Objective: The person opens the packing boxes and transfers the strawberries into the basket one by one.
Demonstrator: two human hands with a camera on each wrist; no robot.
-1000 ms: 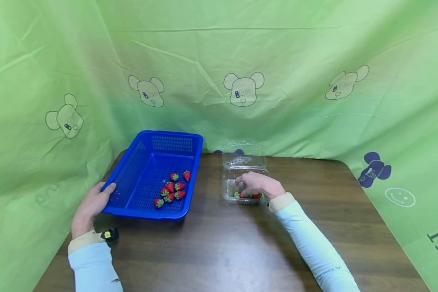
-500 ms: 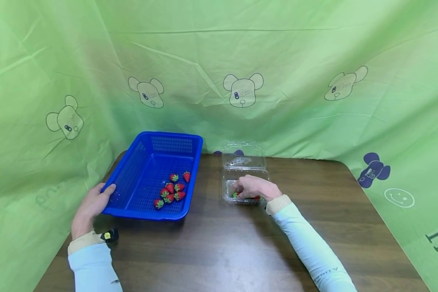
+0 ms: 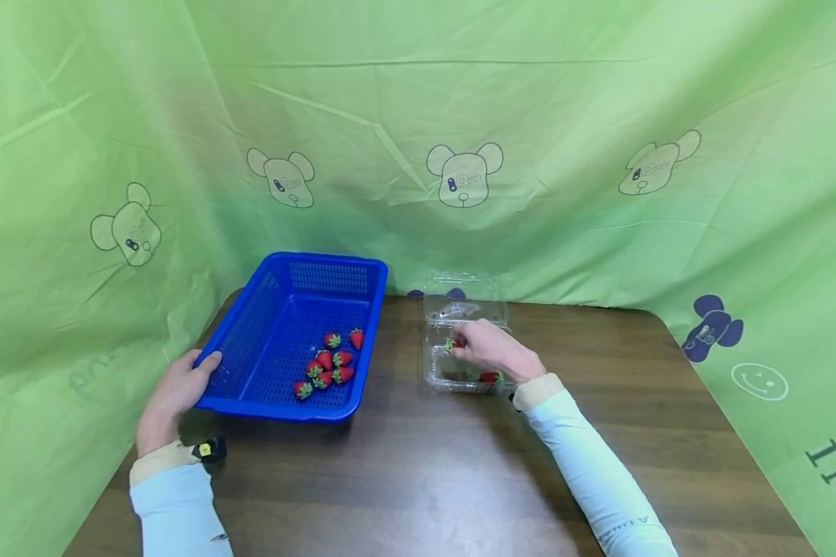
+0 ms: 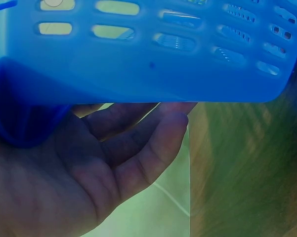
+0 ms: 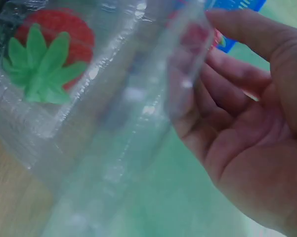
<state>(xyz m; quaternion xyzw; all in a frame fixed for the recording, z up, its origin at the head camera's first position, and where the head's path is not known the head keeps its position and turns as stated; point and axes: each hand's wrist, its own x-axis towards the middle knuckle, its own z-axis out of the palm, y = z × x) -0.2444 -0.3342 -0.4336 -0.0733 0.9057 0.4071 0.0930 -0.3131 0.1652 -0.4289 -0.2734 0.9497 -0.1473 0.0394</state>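
Observation:
My left hand [image 3: 176,387] grips the left rim of a blue plastic basket [image 3: 251,391], thumb over the edge. In the left wrist view, the fingers [image 4: 150,158] curl under its slotted wall. Several strawberries [image 3: 323,377] lie toward the basket's right side. My right hand [image 3: 491,346] pinches a strawberry [image 3: 453,345] over a clear plastic clamshell box [image 3: 435,379], whose lid [image 3: 463,298] stands open at the back. A second strawberry [image 3: 491,377] lies in the box's front right part. The right wrist view shows this one, green leaves up, through the plastic, which partly veils the fingertips.
Both containers stand on a dark brown wooden table [image 3: 404,480], a strip of bare wood between them. A green printed cloth [image 3: 362,116] hangs behind and along both sides, close to the table's back edge.
My right hand has lifted a strawberry from the front of the clear box and moved it back and up. The left hand and the basket have stayed put.

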